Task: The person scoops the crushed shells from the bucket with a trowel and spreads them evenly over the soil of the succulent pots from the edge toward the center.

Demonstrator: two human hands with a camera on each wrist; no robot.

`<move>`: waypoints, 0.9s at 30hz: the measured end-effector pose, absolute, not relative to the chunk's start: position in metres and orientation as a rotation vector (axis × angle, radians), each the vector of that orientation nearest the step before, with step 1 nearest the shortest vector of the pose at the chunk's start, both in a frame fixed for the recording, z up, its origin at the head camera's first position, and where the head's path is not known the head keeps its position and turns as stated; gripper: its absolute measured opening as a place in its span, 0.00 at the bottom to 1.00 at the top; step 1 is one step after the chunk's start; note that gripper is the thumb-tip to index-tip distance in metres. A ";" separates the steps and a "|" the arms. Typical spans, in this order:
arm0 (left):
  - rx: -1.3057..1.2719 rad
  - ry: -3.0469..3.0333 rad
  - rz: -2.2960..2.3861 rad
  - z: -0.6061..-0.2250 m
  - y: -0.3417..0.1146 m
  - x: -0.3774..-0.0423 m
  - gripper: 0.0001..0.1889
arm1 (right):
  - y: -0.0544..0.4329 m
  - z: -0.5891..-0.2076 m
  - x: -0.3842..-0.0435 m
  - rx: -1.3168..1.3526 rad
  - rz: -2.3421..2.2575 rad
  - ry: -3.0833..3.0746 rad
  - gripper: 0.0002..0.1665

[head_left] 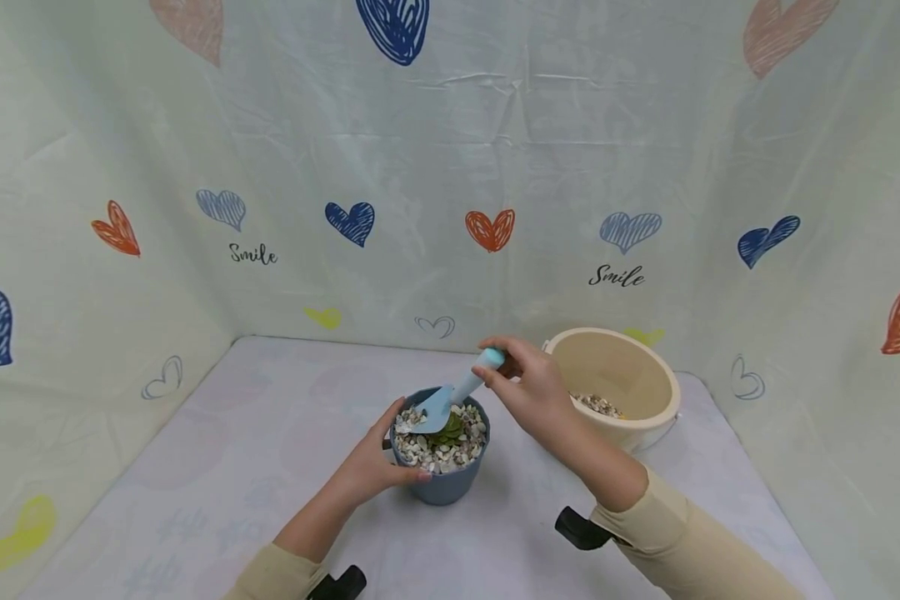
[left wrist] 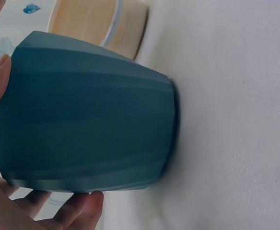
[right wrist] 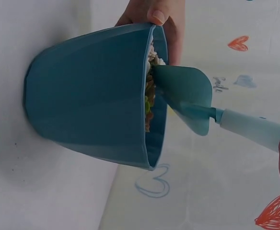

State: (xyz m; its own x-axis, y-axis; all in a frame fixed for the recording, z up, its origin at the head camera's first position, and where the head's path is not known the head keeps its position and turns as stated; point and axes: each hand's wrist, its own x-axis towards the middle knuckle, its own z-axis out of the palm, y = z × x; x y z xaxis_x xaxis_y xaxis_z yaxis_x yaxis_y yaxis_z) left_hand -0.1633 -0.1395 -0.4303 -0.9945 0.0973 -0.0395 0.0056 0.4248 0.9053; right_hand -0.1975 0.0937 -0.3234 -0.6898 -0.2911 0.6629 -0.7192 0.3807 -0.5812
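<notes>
Blue-grey is the colour of the pot (head_left: 444,490), which stands on the worktop (head_left: 270,433) in front of the person, a little to the left of the bucket (head_left: 626,358) and nearer to the person. The left hand (head_left: 375,462) holds this pot from its left side: the thumb lies at the near part of the rim, and the other fingers are spread along the far left side, so the grasp is as wide as the pot. In the left wrist view, its base is seen against the pale cloth of the worktop.

The right hand (head_left: 521,379) pinches the trowel (head_left: 471,383) near the turquoise end of its handle, with the fingers narrow around it. The trowel is sloping down to the left, and its light blue blade (head_left: 433,412) goes with the tip inside the rim, over the left part of the pot. I cannot tell whether the blade carries anything.

Small white and brownish pebbles (head_left: 461,454) fill the pot almost to the top, and a green succulent (head_left: 448,432) grows among them, partly covered by the blade.

Cream in colour, the bucket stands behind the right forearm; similar gravel (head_left: 600,406) lies at its bottom. Both sleeves (head_left: 690,533) are beige, and a black device (head_left: 581,528) is near the right wrist. Behind the worktop hangs a pale curtain (head_left: 420,142), printed with red, blue and yellow hearts (head_left: 490,230) and the word "Smile" (head_left: 252,254).
</notes>
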 end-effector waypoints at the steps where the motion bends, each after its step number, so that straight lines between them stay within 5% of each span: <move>1: 0.088 2.579 1.638 -0.430 -0.139 -0.163 0.62 | 0.094 -0.323 -0.198 0.870 1.254 -2.184 0.16; 27: 0.062 2.593 1.608 -0.427 -0.137 -0.160 0.62 | 0.104 -0.322 -0.208 0.820 1.215 -2.198 0.16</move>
